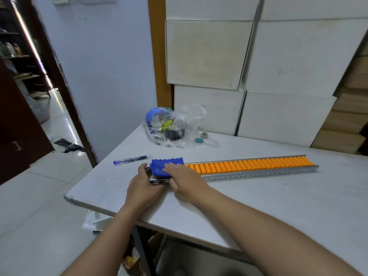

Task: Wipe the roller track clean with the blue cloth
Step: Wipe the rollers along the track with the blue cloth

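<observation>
A long metal roller track with orange rollers lies across the grey table, running left to right. A folded blue cloth rests on the track's left end. My right hand presses flat on the cloth, fingers on top of it. My left hand grips the left end of the track, thumb at its tip, holding it against the table. The rollers under the cloth and hands are hidden.
A blue pen lies just behind the track's left end. A clear plastic bag with items, a teal binder clip and stacked white boxes stand at the back. The table's left edge drops to the tiled floor.
</observation>
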The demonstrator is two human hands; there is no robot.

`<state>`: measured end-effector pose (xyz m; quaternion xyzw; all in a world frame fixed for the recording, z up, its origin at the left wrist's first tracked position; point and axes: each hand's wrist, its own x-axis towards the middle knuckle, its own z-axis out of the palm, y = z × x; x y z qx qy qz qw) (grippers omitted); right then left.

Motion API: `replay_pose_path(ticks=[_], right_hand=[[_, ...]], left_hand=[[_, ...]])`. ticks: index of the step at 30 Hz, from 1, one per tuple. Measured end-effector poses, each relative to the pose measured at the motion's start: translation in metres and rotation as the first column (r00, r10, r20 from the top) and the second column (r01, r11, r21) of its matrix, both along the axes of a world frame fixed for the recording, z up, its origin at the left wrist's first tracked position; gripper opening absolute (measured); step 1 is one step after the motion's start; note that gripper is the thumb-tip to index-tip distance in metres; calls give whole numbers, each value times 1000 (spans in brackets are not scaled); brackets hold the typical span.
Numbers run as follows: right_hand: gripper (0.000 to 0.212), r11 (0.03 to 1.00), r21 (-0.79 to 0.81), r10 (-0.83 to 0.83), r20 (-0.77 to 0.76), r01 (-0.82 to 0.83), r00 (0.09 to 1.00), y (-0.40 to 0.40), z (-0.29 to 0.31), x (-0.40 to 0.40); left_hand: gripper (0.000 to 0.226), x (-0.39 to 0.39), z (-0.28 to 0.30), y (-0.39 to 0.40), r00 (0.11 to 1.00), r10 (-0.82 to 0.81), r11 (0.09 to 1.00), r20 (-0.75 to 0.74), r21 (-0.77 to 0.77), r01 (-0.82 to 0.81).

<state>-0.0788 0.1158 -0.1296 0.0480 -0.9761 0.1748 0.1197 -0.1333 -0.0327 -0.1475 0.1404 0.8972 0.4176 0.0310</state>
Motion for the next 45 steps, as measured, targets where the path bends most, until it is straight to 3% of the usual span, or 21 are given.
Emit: replay_pose_path(ticks=[6,12,17,22,25,28,30,32,35,37,39,41,45], right_hand=[[38,990,1,-141,-47,142,989,70,-4,42],[35,902,17,-430,-45,431,902,155,-1,88],[30,758,-50,-651,-21,650,759,223,-4,121],[22,631,-4,-776,13,776,631,275,-4,143],[18,507,-49,-860,47,861,509,300,-1,150],[28,308,-177,-947,33,935,318,310,1,151],[29,246,-366,-963,9,898,268,297,6,144],[27,297,-519,-945,-41,802,323,272,13,131],[28,513,-582,-815,-102,631,570,219,21,122],[40,689,-548,-620,-105,475,778,177,21,129],[46,865,-389,-370,-63,318,927,141,18,140],[46,974,-165,-149,38,153,988,119,10,147],[63,997,39,53,270,-65,962,110,-6,160]], left_hand=[[80,1,-4,4,998,-8,996,-61,-91,2],[76,5,0,5,997,-10,996,-77,-92,3],[77,4,-1,4,997,-21,996,-73,-92,14],[76,2,-4,4,998,-12,996,-59,-89,7],[77,1,-5,4,999,-11,996,-53,-84,7],[77,0,-5,4,999,-8,996,-50,-91,3],[77,0,-5,4,999,-10,995,-49,-97,5],[77,1,-5,4,999,-14,995,-50,-101,9],[76,0,-5,3,999,-19,996,-44,-93,14],[76,0,-4,3,999,-21,997,-38,-80,18],[76,0,-4,2,999,-21,997,-37,-76,18],[75,1,-3,3,999,-18,997,-39,-75,15],[75,2,-3,2,999,-20,998,-41,-60,18]])
